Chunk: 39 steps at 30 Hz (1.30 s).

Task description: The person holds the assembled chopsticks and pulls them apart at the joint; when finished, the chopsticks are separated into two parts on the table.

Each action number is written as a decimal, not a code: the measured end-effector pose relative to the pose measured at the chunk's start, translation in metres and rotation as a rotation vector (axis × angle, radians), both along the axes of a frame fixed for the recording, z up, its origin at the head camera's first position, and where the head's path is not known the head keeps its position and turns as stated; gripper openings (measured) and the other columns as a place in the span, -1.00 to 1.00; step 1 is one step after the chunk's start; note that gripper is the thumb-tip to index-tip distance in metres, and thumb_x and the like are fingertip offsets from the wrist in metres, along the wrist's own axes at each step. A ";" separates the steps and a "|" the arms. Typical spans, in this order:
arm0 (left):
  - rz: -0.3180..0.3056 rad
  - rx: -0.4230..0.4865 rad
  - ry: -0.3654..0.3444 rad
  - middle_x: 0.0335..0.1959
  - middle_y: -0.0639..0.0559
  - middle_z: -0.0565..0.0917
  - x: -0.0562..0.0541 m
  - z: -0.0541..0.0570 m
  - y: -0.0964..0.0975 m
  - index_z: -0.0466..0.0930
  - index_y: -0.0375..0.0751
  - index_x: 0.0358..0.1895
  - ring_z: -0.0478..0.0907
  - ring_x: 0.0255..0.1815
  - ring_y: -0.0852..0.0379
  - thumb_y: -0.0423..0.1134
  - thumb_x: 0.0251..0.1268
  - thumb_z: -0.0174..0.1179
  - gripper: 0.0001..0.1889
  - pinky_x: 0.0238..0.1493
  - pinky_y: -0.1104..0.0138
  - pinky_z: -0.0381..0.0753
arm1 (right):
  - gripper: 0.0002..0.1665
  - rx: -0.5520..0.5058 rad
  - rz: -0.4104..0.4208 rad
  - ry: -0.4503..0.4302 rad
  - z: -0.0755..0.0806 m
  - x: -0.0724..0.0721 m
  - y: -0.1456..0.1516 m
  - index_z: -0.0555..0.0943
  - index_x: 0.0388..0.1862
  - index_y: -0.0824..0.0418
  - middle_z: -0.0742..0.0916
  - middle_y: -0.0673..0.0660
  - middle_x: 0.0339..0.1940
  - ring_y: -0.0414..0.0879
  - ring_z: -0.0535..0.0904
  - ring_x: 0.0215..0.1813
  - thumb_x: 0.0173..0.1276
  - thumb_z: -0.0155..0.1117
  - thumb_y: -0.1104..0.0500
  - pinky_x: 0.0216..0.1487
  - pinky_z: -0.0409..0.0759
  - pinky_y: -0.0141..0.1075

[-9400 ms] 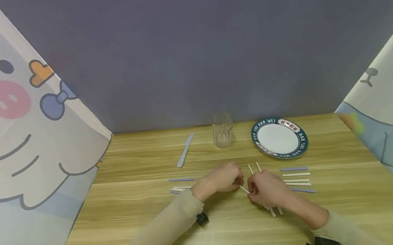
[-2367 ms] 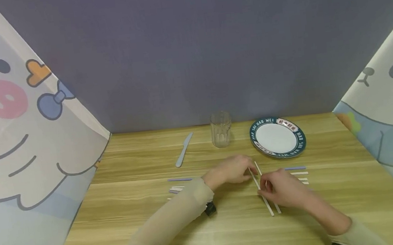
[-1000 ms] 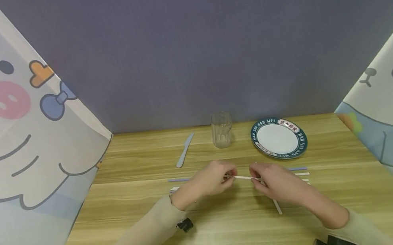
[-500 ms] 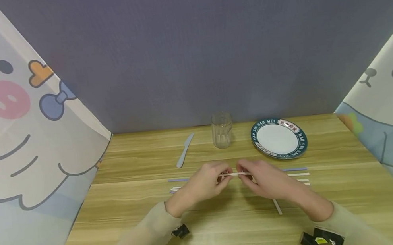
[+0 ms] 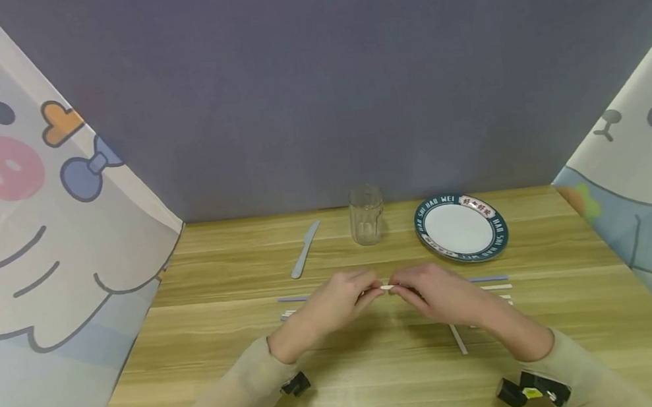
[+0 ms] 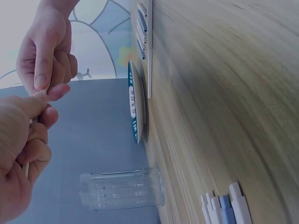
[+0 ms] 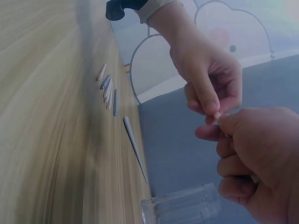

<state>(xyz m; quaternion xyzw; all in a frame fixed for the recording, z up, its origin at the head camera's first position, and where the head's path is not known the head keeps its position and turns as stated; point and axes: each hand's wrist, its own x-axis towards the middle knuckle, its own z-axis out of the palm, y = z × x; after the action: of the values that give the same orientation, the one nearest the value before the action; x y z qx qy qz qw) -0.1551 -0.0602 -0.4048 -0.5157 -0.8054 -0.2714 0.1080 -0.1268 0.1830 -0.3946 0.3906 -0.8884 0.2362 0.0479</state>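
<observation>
Between my two hands a thin white stick [image 5: 386, 287] is held level above the table, with only a short piece showing between the fingertips. My left hand [image 5: 336, 302] pinches it on one side, thumb and forefinger together. From the other side my right hand [image 5: 439, 294] pinches the same stick, the fingertips nearly meeting. In the left wrist view, part of the stick also shows below the curled left fingers. Another white stick [image 5: 458, 339] lies slanted on the table under the right hand, which hides its far part in the head view.
Several white and bluish sticks lie left [image 5: 290, 315] and right [image 5: 496, 288], partly covered by the arms. Farther back are a pale knife [image 5: 305, 249], a clear glass mug [image 5: 366, 216] and a green-rimmed plate [image 5: 500, 231]. A dark panel [image 5: 315, 98] stands behind the table.
Two slanted sticks lay beneath the hands; one has been lifted and turned level. Both hands have closed in along it, and less of it shows between them.
</observation>
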 end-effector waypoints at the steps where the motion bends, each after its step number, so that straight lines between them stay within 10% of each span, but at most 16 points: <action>1: -0.008 0.000 0.000 -0.36 0.05 0.73 0.000 0.000 -0.001 0.67 -0.20 -0.24 0.56 -0.42 0.31 -0.35 0.49 0.33 -0.92 -0.35 0.62 0.54 | -0.80 0.002 0.008 0.003 0.000 0.000 0.000 0.66 -0.24 -0.02 0.53 -0.24 -0.47 -0.44 0.30 -0.43 0.66 0.21 0.19 -0.33 0.43 -0.49; 39: -0.040 0.042 0.028 -0.42 0.06 0.70 -0.001 0.008 0.001 0.63 -0.20 -0.31 0.52 -0.45 0.31 -0.38 0.48 0.33 -0.87 -0.36 0.62 0.52 | -0.84 -0.031 0.071 0.037 0.009 -0.002 0.009 0.71 -0.14 0.01 0.64 -0.22 -0.37 -0.43 0.43 -0.35 0.63 0.23 0.23 -0.25 0.55 -0.44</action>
<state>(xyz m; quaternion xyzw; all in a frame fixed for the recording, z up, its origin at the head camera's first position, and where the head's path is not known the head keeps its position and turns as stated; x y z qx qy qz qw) -0.1559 -0.0589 -0.3968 -0.5331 -0.7876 -0.2828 0.1247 -0.1289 0.1920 -0.3853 0.4255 -0.8692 0.2439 0.0620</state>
